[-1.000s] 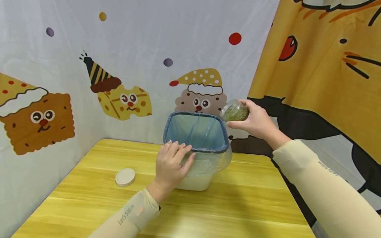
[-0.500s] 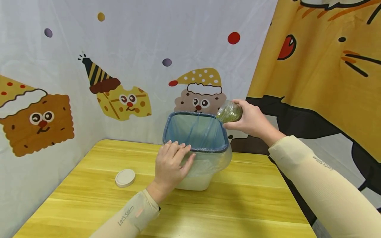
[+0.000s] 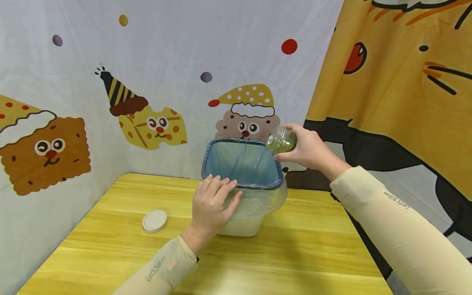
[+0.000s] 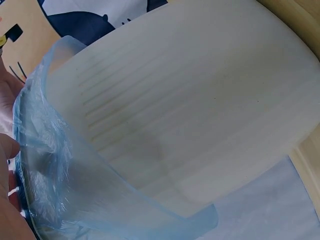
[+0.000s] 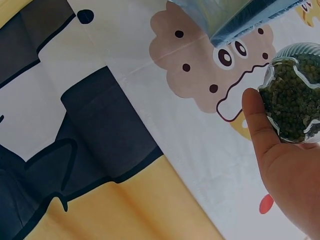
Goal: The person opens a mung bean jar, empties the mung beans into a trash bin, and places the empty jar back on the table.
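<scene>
Right hand point(image 3: 309, 148) grasps the jar point(image 3: 281, 140), probably rigid, slick and fragile, best held around its body; left hand point(image 3: 212, 207) rests on bin rim point(image 3: 258, 187).

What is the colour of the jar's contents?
The contents are green, showing best in the right wrist view.

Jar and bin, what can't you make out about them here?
Head view: base of the jar, hidden by the right hand.
Head view: floor of the bin, hidden by its near side.
Right wrist view: part of the jar, cut off by the right edge.
Right wrist view: the green grains, too small to name.
Left wrist view: the bin's inside, behind its wall.
</scene>
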Demonstrator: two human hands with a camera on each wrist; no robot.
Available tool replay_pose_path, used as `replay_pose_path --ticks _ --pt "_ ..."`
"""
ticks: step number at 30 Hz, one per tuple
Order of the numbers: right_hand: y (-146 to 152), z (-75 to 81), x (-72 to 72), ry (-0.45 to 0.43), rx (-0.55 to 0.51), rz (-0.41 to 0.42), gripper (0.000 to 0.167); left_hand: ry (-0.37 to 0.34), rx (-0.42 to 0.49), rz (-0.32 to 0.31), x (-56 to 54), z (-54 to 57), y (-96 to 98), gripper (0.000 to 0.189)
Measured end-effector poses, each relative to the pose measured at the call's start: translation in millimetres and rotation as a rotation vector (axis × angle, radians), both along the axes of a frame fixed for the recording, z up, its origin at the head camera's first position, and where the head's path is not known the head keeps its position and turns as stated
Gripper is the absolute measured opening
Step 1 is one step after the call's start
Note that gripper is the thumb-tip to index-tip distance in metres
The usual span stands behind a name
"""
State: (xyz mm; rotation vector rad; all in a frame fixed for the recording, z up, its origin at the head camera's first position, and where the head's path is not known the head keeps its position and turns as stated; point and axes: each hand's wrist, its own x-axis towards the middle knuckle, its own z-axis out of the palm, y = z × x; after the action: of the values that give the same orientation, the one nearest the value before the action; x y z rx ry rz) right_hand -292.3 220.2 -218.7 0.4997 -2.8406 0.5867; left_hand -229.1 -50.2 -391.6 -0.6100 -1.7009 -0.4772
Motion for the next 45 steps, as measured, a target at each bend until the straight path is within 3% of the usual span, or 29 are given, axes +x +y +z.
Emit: replay_pose_path --ticks 45 --pt "-11 10.0 6.8 0.010 0.061 0.023 0.095 0.000 -0.007 -0.002 1.4 -0.9 -1.0 0.028"
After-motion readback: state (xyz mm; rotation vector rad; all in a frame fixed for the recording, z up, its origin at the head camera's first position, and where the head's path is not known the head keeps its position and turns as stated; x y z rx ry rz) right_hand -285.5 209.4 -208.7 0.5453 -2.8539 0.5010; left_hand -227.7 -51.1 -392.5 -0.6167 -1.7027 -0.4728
